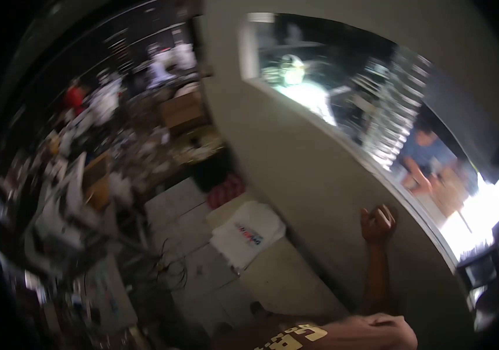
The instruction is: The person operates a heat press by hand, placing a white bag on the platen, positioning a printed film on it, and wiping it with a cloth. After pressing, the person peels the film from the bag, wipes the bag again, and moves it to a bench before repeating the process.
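My right hand (378, 224) is raised in front of the pale wall (296, 169), just below the lower edge of the window opening. Its fingers are curled into a loose fist, and no object shows in them. The bent forearm runs down to the sleeve of my printed shirt (296, 338) at the bottom of the view. My left hand is out of view. Below and left of the raised hand, a white sheet or bag with red and blue print (246, 233) lies on a tan board-like surface (290, 277) along the wall.
Through the window, a person in blue (427, 151) bends over a brown box beside a ribbed silvery duct (398, 108). Cluttered equipment (63, 227) lines the left. Cables (171, 271) lie on the tiled floor (197, 291). Cardboard boxes (182, 111) and several blurred people are farther back.
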The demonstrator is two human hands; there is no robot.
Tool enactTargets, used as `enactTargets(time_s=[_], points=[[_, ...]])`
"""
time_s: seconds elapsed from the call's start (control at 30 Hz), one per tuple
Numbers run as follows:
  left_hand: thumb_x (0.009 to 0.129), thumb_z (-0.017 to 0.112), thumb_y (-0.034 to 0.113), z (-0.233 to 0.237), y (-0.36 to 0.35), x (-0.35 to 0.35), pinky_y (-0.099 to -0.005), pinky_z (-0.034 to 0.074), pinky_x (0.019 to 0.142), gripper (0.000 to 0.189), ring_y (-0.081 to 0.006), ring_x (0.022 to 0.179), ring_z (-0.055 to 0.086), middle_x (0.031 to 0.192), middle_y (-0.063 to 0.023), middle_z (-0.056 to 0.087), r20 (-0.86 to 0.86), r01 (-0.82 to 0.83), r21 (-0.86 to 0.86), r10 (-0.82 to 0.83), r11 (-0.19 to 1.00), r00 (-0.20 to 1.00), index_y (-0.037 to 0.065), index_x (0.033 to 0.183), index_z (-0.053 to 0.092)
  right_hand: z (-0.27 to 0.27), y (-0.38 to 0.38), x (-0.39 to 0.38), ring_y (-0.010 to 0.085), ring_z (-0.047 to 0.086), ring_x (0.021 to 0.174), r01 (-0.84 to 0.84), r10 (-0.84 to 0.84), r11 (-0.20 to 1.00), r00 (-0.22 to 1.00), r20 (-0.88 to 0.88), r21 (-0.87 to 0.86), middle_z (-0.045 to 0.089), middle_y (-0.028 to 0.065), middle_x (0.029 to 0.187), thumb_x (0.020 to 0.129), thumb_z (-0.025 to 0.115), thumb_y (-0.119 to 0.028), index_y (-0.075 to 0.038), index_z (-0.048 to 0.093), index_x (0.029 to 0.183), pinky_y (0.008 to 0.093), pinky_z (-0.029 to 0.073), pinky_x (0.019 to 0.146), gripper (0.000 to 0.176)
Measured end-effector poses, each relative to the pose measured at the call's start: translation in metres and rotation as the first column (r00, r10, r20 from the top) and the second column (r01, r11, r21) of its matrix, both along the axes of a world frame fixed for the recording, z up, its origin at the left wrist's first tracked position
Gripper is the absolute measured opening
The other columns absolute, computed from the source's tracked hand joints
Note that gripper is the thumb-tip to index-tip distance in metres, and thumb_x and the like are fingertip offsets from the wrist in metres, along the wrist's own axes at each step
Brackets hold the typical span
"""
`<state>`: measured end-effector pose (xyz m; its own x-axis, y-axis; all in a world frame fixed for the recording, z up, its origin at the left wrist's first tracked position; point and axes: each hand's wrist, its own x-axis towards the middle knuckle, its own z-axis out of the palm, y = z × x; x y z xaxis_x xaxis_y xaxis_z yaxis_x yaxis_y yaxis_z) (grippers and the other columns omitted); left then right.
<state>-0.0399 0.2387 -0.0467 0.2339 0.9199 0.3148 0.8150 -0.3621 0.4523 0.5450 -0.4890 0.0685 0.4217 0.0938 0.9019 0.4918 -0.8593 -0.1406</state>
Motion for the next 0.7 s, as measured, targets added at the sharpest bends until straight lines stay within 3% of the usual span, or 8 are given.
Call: enactTargets(time_s=[0.1, 0.13, 0.2, 0.23, 0.3, 0.47, 0.6, 0.7], points=[[0.090, 0.052, 0.006, -0.037, 0.014, -0.052, -0.0536, 0.044, 0.110, 0.040, -0.0435, 0.125, 0.056, 0.130, -0.0237, 0.061, 0.420, 0.161, -0.061, -0.121, 0.985, 0.900, -0.004, 0.128, 0.059, -0.061, 0.084, 0.015, 0.0200, 0.052, 0.055, -0.188, 0.265, 0.954, 0.895, -0.360, 0.235, 0.051, 0.0071, 0.063, 0.084, 0.076, -0.017, -0.008, 0.054, 0.064, 0.0327, 0.041, 0.052, 0.031], [0.087, 0.050, 0.000, -0.050, -0.001, -0.056, -0.0525, 0.048, 0.106, 0.036, -0.0445, 0.116, 0.061, 0.121, -0.0267, 0.064, -0.106, 0.055, 0.347, -0.019, 0.936, 0.994, -0.005, 0.121, 0.063, -0.079, 0.111, 0.015, 0.0196, 0.052, 0.056, -0.231, 0.328, 0.942, 0.782, -0.530, 0.243, 0.053, 0.0075, 0.064, 0.084, 0.074, -0.012, -0.007, 0.056, 0.066, 0.0323, 0.044, 0.053, 0.026], [0.085, 0.048, 0.001, -0.044, -0.001, -0.056, -0.0501, 0.046, 0.106, 0.037, -0.0450, 0.117, 0.059, 0.122, -0.0263, 0.063, -0.108, 0.133, 0.096, -0.122, 0.986, 0.987, -0.005, 0.118, 0.065, -0.109, 0.210, -0.008, 0.0222, 0.062, 0.061, -0.513, 0.543, 0.821, 0.567, -0.619, 0.250, 0.062, 0.0109, 0.070, 0.082, 0.077, -0.014, -0.003, 0.068, 0.078, 0.0354, 0.050, 0.055, 0.015], [0.084, 0.048, 0.001, 0.008, -0.034, -0.015, -0.0513, 0.046, 0.103, 0.035, -0.0442, 0.118, 0.058, 0.121, -0.0243, 0.064, -0.008, 0.095, -0.118, -0.097, 0.988, 0.995, -0.003, 0.114, 0.066, -0.126, 0.262, -0.018, 0.0245, 0.066, 0.066, -0.734, 0.795, 0.539, 0.282, -0.537, 0.413, 0.066, 0.0123, 0.075, 0.081, 0.080, -0.018, -0.002, 0.071, 0.080, 0.0369, 0.053, 0.060, 0.018], [0.083, 0.052, 0.000, -0.017, -0.033, -0.032, -0.0498, 0.048, 0.100, 0.037, -0.0439, 0.121, 0.055, 0.125, -0.0246, 0.062, -0.171, 0.134, 0.101, -0.115, 0.986, 0.979, -0.002, 0.117, 0.067, -0.106, 0.390, -0.122, 0.0294, 0.068, 0.077, -0.952, 0.740, 0.146, -0.075, -0.669, 0.268, 0.067, 0.0130, 0.082, 0.082, 0.081, -0.022, -0.003, 0.070, 0.087, 0.0398, 0.055, 0.068, 0.022], [0.083, 0.059, -0.004, 0.045, -0.087, 0.015, -0.0495, 0.046, 0.107, 0.044, -0.0439, 0.131, 0.052, 0.142, -0.0248, 0.054, -0.114, 0.100, -0.005, -0.100, 0.995, 0.988, 0.003, 0.125, 0.066, -0.060, 0.513, -0.286, 0.0360, 0.060, 0.098, -0.810, 0.640, -0.571, -0.543, -0.544, 0.135, 0.060, 0.0159, 0.107, 0.088, 0.076, -0.039, -0.006, 0.069, 0.099, 0.0466, 0.048, 0.081, 0.035], [0.088, 0.059, -0.001, 0.079, -0.096, 0.008, -0.0500, 0.046, 0.107, 0.038, -0.0429, 0.133, 0.052, 0.147, -0.0231, 0.051, 0.121, 0.075, -0.085, -0.065, 0.994, 0.990, 0.001, 0.126, 0.065, -0.038, 0.571, -0.367, 0.0363, 0.055, 0.104, -0.666, 0.476, -0.738, -0.627, -0.617, 0.107, 0.055, 0.0177, 0.114, 0.087, 0.076, -0.039, -0.006, 0.066, 0.097, 0.0453, 0.044, 0.086, 0.036], [0.092, 0.061, 0.004, 0.084, -0.084, -0.023, -0.0521, 0.046, 0.104, 0.031, -0.0406, 0.124, 0.056, 0.137, -0.0206, 0.059, 0.158, -0.073, 0.222, 0.038, 0.972, 0.987, -0.002, 0.121, 0.067, -0.050, 0.594, -0.406, 0.0382, 0.062, 0.093, -0.634, 0.534, -0.773, -0.654, -0.536, 0.004, 0.062, 0.0188, 0.101, 0.090, 0.069, -0.052, -0.006, 0.066, 0.095, 0.0477, 0.049, 0.078, 0.046]])
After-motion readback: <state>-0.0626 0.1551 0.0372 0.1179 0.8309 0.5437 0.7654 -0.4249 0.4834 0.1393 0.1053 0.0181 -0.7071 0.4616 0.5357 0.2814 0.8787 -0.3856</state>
